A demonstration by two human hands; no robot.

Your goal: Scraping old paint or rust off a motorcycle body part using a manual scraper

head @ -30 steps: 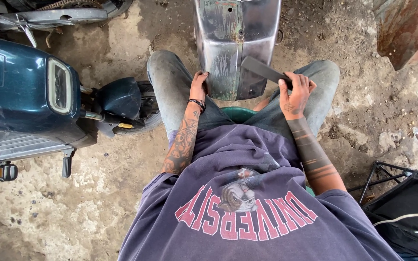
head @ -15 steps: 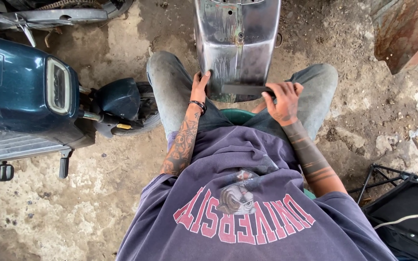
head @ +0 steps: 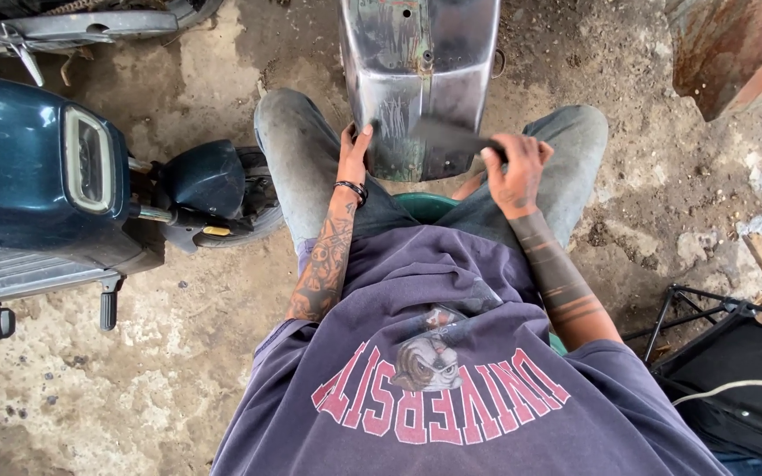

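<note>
1. The metal fender (head: 421, 79) stands between the seated person's knees, its lower edge near the green stool (head: 425, 207).
2. The left hand (head: 354, 150) grips the fender's left edge, steadying it.
3. The right hand (head: 513, 167) is closed around a dark sanding sheet (head: 451, 137) lying on the panel.
4. Judging by its surface, much is bare metal; green paint and rust remain higher up.

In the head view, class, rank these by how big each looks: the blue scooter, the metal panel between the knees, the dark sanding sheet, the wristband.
1. Blue scooter, though the frame edge cuts it off.
2. Metal panel, also cut off at the top.
3. Dark sanding sheet in the right hand.
4. Wristband on the left hand.
</note>
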